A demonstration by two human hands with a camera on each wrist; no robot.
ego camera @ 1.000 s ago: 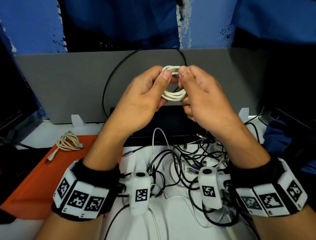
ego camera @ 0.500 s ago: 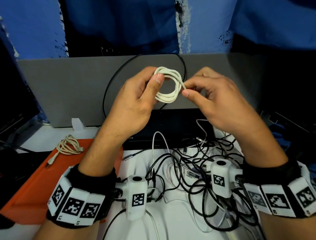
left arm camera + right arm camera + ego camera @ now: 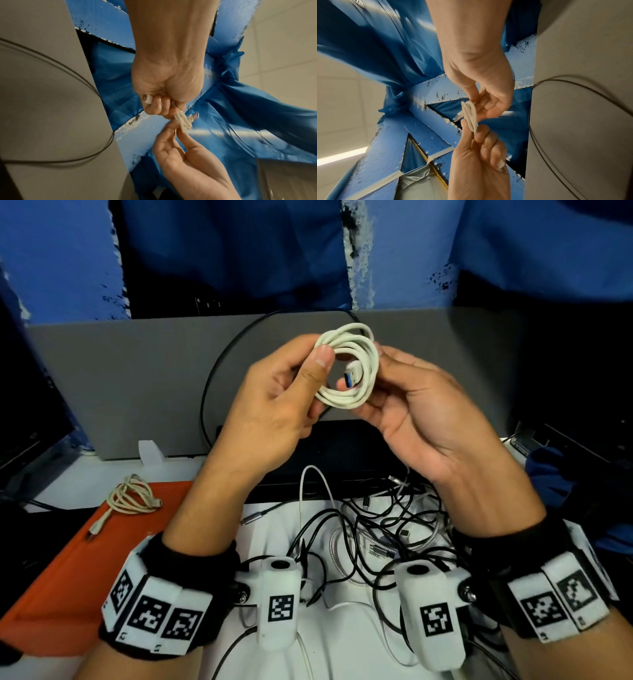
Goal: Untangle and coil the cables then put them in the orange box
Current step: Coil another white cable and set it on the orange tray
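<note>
**Both hands hold one coiled white cable above the bench**

The left hand [image 3: 274, 405] pinches the left side of the white cable [image 3: 342, 402] between its thumb and curled fingers. The right hand [image 3: 421, 412] is turned palm up, and its thumb and fingers lightly grip the right side of the coil. The USB plug [image 3: 352, 373] points into the middle of the coil. At the left, the orange box [image 3: 68, 559] has a beige coiled cable [image 3: 132, 496] in it. A tangle of cables [image 3: 376, 525] lies on the bench [image 3: 349, 655].

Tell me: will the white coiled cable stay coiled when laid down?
Likely not fully: the white cable has loose, uneven loops with no tie visible, so it may spring open. It seems light: the left hand pinches it easily.
</note>
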